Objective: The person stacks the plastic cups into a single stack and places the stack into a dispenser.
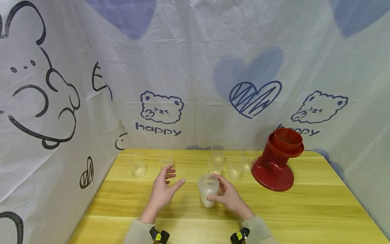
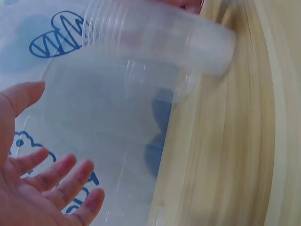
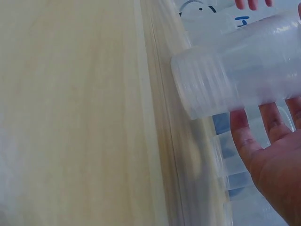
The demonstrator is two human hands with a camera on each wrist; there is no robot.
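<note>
A nested stack of clear plastic cups (image 1: 207, 191) is in my right hand (image 1: 230, 196), its fingers and thumb around the side. The stack's several rims show in the left wrist view, where the cups (image 2: 160, 35) cross the top. In the right wrist view the fingers (image 3: 242, 129) lie along the stack (image 3: 240, 68). To the left of the stack, my left hand (image 1: 161, 189) is held over the table with thumb and fingers spread, apart from the cups. Nothing lies in that left palm (image 2: 28, 197).
Single clear cups stand farther back: one at the left (image 1: 139, 168), another behind the left hand (image 1: 166, 159), several right of centre (image 1: 234, 171). A red plastic stand (image 1: 275, 174) with a round base is at the right. A printed white cloth (image 1: 198, 67) hangs behind the wooden table (image 1: 320, 200).
</note>
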